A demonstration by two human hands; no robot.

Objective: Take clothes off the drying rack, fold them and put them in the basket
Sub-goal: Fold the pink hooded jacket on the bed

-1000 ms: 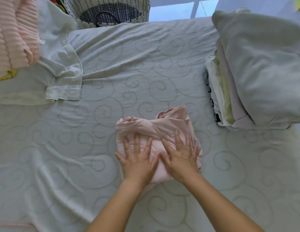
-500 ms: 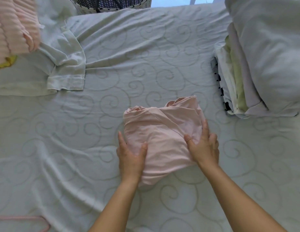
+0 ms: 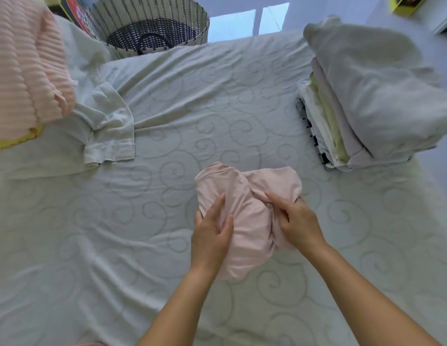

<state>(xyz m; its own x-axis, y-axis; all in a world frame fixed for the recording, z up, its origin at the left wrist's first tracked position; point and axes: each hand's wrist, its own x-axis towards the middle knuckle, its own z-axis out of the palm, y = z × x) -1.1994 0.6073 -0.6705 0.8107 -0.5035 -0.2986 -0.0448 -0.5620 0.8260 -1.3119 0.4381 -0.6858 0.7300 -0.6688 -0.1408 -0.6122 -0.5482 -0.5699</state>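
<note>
Pink garment (image 3: 244, 221), folded into a compact bundle, lies on the bed (image 3: 192, 108) right in front of the person, and from the head view both hands are on it. The left hand (image 3: 211, 237) clamps the bundle's left edge, thumb on top, fingers tucked beneath; the right hand (image 3: 296, 223) grips the right side, fingers dug into the folds. That two-sided hold, I'd say, keeps the folds from springing open for a lift. One basket (image 3: 152, 28) waits at the far edge of the bed, well apart from the bundle, seemingly empty. One stack of folded clothes (image 3: 342, 136) sits to the right under a pale pillow (image 3: 382, 91). To the left, one white shirt (image 3: 105, 121) lies spread out, with one ribbed pink garment (image 3: 25, 71) partly overlapping it.
</note>
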